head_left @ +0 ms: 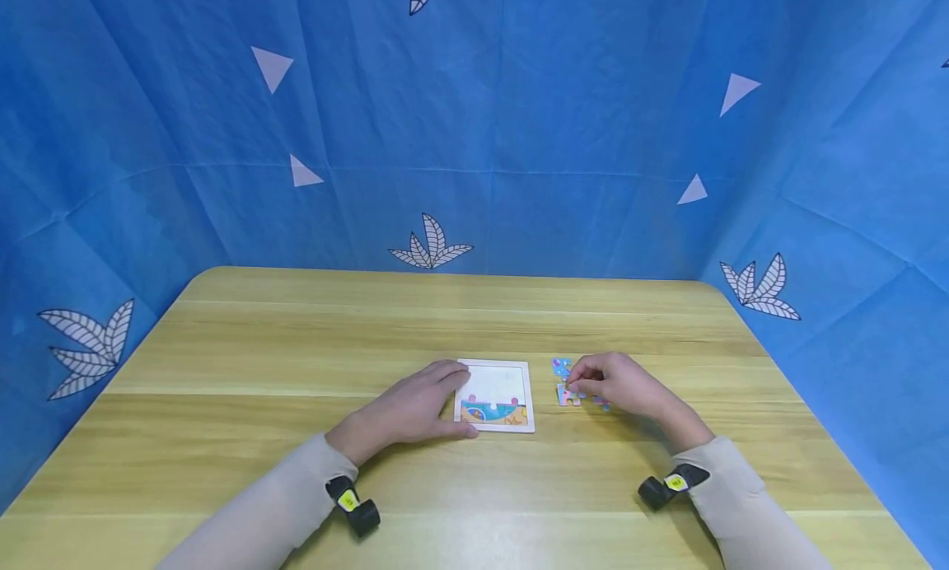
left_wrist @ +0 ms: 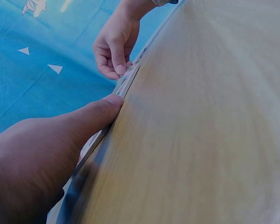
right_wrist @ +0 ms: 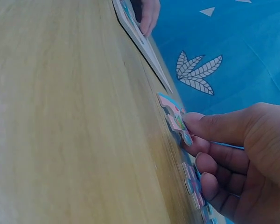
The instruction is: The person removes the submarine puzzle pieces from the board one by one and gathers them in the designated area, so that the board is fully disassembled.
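I saw a yellowish wooden table [head_left: 474, 483], far corners rounded | puzzle board [head_left: 495, 382] lay flat on it | loose pieces [head_left: 560, 366] lay just right of that

Ok so both arms angle inward, left arm [head_left: 255, 500] and right arm [head_left: 752, 500], pale sleeves stopping around the wrists. Left hand [head_left: 421, 402] is spread pretty wide, thumb [head_left: 455, 429] sticking out well apart from the fingers [head_left: 448, 376]. Right hand [head_left: 621, 380] has thumb and index finger in a pinch, other fingers curled in toward the palm.
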### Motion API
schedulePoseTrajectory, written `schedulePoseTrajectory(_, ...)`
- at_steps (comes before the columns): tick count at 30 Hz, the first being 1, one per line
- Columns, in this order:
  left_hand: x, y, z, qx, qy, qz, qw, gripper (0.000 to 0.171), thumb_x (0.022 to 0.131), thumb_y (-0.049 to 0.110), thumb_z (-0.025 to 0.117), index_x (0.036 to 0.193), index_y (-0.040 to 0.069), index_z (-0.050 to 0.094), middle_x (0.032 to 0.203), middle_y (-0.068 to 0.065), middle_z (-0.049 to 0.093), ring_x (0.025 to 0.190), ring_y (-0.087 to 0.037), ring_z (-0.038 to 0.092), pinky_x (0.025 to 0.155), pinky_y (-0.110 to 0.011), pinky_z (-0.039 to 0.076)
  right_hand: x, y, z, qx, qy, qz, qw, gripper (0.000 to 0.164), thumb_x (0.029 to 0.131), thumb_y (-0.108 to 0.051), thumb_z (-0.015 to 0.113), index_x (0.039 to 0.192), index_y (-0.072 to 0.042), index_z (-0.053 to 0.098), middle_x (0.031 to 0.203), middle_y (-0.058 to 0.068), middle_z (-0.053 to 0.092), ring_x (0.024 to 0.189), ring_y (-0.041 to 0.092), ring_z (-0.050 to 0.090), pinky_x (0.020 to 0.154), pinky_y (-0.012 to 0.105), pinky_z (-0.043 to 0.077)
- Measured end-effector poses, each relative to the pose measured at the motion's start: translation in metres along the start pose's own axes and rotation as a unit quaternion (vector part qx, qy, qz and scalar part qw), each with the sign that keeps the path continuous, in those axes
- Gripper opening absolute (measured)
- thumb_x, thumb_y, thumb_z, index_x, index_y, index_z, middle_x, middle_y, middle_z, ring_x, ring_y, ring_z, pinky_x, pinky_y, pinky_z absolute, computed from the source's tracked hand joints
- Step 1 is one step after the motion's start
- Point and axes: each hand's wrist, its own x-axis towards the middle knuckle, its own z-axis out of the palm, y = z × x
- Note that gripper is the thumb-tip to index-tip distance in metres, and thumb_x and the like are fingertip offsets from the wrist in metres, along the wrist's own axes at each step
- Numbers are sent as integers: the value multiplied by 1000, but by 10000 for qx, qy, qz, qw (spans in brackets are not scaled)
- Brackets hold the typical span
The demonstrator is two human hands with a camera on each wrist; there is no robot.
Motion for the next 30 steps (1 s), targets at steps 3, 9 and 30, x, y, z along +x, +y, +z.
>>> schedulePoseTrajectory(3, 0, 0, 0, 29, -25, 17, 10000, 94, 85, 71, 56, 148, 3, 41, 151, -10, 39, 140, -26, 34, 114, -38, 31, 0, 0, 0, -3, 3, 65, 10000, 5, 94, -12, 67, 93, -10, 71, 72, 1, 61, 54, 11, 47, 46, 22, 40)
schedulePoseTrajectory(9, 0, -2, 1, 112, -22, 103, 9999, 94, 86, 73, 52, 148, 3, 41, 151, -9, 39, 140, -25, 34, 114, -38, 31, 0, 1, 0, -156, 3, 82, 9998, 6, 94, -14, 66, 95, -11, 71, 71, -1, 61, 54, 10, 47, 46, 23, 39)
schedulePoseTrajectory(30, 1, 4, -1, 375, 400, 1017, 9933, 69, 93, 62, 52, 141, 13, 52, 141, 0, 51, 133, -18, 44, 113, -35, 32, 4, -16, 15, -398, 181, -467, 9980, 6, 94, -19, 67, 95, -15, 71, 76, -9, 66, 68, 8, 61, 60, 25, 51)
